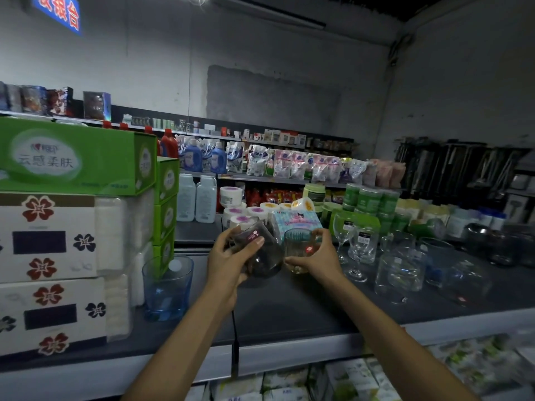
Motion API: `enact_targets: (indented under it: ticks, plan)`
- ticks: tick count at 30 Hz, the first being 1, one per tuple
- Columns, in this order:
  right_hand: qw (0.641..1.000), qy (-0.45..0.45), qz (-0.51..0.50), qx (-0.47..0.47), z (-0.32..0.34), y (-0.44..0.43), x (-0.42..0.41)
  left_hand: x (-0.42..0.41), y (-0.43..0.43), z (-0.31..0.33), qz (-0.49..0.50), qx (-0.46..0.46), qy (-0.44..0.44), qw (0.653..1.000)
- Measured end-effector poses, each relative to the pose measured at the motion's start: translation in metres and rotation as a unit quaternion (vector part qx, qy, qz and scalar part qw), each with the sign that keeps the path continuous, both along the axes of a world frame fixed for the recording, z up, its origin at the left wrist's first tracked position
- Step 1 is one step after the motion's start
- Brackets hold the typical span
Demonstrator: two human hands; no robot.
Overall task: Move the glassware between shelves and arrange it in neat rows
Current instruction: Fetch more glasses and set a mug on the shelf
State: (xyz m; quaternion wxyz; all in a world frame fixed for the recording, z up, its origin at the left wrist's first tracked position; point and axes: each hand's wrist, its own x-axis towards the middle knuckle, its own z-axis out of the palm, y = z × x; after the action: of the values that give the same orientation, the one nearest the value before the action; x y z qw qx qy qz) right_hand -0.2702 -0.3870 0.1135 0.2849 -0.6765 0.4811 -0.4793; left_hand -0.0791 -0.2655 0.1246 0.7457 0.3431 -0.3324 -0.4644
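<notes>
Glassware [401, 267] crowds the right part of the dark shelf [289, 311] in front of us. Two stemmed wine glasses [359, 250] stand upright near its middle, and a loose cluster of clear tumblers and jars sits just beside them to the right, not in rows.

Our left hand [228, 256] grips a smoky grey glass [260, 256]. The thumb lies across its side below a small sticker, and the other fingers are curled round the back. We hold this glass tilted, its mouth leaning up and to the left.

Our right hand [318, 256] is wrapped round a clear ribbed tumbler [298, 247] with a red sticker, held upright with the fingers closed on its wall. The two glasses sit side by side over the middle of the shelf. They are so close that we cannot tell whether they touch.

A blue tumbler [167, 287] stands alone on the left part of the shelf. It is well apart from the cluster and just beside a stack of flower-printed tissue packs [49, 235]. Green tissue boxes [72, 157] lie on top of that stack. Behind the shelf, other shelves carry detergent bottles [191, 159] and pouches.
</notes>
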Motion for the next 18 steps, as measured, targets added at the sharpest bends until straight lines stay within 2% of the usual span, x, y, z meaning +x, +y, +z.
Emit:
enact_targets:
  ticks: [3, 7, 11, 13, 18]
  plan:
    - [0.998, -0.046, 0.023, -0.047, 0.021, 0.036, -0.011, 0.0, 0.015, 0.005, -0.003, -0.026, -0.007, 1.0]
    - [0.988, -0.094, 0.033, -0.119, 0.047, 0.101, -0.03, -0.008, 0.037, 0.01, -0.041, -0.058, 0.033, 0.997]
    - [0.976, -0.183, -0.004, -0.122, 0.039, 0.163, -0.051, -0.032, 0.054, 0.004, -0.102, -0.071, 0.065, 0.99]
    - [0.97, -0.213, -0.036, -0.112, 0.029, 0.194, -0.064, -0.051, 0.061, -0.003, -0.13, -0.073, 0.055, 0.987]
    - [0.952, -0.258, -0.139, -0.089, 0.001, 0.248, -0.111, -0.114, 0.075, -0.012, -0.151, -0.065, -0.046, 0.985]
